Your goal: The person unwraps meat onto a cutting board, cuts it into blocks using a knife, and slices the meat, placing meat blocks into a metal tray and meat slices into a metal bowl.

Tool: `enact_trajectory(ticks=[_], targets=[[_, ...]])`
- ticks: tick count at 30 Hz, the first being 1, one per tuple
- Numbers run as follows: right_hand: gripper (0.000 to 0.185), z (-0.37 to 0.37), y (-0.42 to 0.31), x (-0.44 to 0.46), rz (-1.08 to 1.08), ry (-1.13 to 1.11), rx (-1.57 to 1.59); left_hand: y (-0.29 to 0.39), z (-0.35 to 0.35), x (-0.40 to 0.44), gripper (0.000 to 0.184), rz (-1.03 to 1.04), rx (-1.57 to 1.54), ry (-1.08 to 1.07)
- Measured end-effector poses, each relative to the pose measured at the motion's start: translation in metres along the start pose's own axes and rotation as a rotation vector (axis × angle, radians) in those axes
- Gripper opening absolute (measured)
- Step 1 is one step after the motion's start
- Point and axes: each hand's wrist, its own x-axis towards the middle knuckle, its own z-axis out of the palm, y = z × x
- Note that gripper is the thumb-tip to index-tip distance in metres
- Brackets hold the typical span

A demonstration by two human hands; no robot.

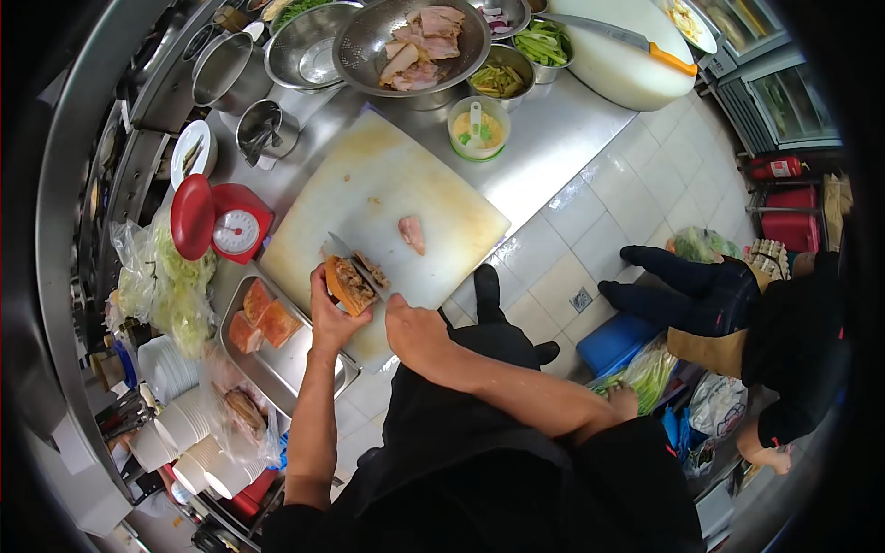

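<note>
My left hand (334, 311) is wrapped round a block of cooked pork (350, 288) with an orange-brown rind, at the lower left of the white cutting board (406, 175). In my right hand (412, 330) is a kitchen knife (340, 243), its handle mostly hidden by my fingers. The blade lies against the pork, and a thin slice (372, 270) sits on its far side. A small pale piece of meat (412, 235) rests farther right on the board. To the left of my left hand, a metal tray (309, 361) holds more blocks of pork (277, 324).
A red kitchen scale (241, 224) stands left of the board. Behind it are a colander (350, 60) of sliced meat and bowls of cut vegetables. A second knife (599, 30) lies on a white block at the back right. Another person (737, 304) is at the right.
</note>
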Motion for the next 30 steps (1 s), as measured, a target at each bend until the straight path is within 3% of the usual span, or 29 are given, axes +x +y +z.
enact_trajectory(ticks=[2,5,7,8,10,14,18,20,21,23,24,26,27,29,30], targets=[[0.012,0.014,0.01,0.011,0.015,0.02,-0.008,0.002,-0.001,0.002,0.098,0.005,0.01,-0.007],[0.017,0.006,0.031,0.014,0.048,-0.05,-0.045,-0.005,-0.009,0.003,0.089,0.04,-0.173,0.016],[0.021,-0.01,0.062,0.023,-0.01,-0.028,-0.028,-0.023,-0.035,0.002,0.084,-0.216,-0.407,-0.063],[0.021,-0.025,0.067,0.021,-0.055,0.006,0.006,-0.019,-0.036,-0.002,0.082,-0.251,-0.731,-0.017],[0.021,-0.037,0.065,0.016,-0.06,0.031,-0.017,-0.002,-0.041,-0.004,0.088,-0.227,-1.039,-0.086],[0.021,-0.06,0.04,-0.002,-0.043,0.094,0.009,0.021,-0.052,-0.007,0.093,-0.191,-1.186,-0.182],[0.02,-0.059,0.034,-0.012,0.021,0.153,0.044,0.024,-0.059,0.004,0.091,-0.327,-1.062,-0.207],[0.02,-0.065,0.031,-0.016,0.033,0.157,0.022,0.033,-0.06,0.006,0.091,-0.263,-0.298,-0.09],[0.02,-0.066,0.031,-0.018,0.046,0.159,0.02,0.043,-0.054,0.005,0.091,-0.264,-0.312,-0.08],[0.019,-0.074,0.024,-0.021,0.062,0.131,0.016,0.061,-0.031,-0.003,0.09,0.014,0.438,0.006],[0.019,-0.076,0.02,-0.021,0.044,0.114,-0.002,0.055,-0.018,-0.008,0.09,0.002,0.423,0.029],[0.019,-0.077,0.012,-0.023,0.03,0.097,-0.059,0.036,0.002,-0.021,0.09,0.146,0.845,0.028],[0.019,-0.082,0.002,-0.025,0.021,0.065,-0.073,0.035,-0.001,-0.027,0.09,0.127,0.831,0.05],[0.019,-0.084,-0.009,-0.027,0.002,0.013,-0.126,0.034,-0.012,-0.033,0.078,0.092,0.373,0.125],[0.019,-0.084,-0.014,-0.03,0.001,-0.034,-0.165,0.017,-0.02,-0.036,0.078,0.079,0.358,0.135]])
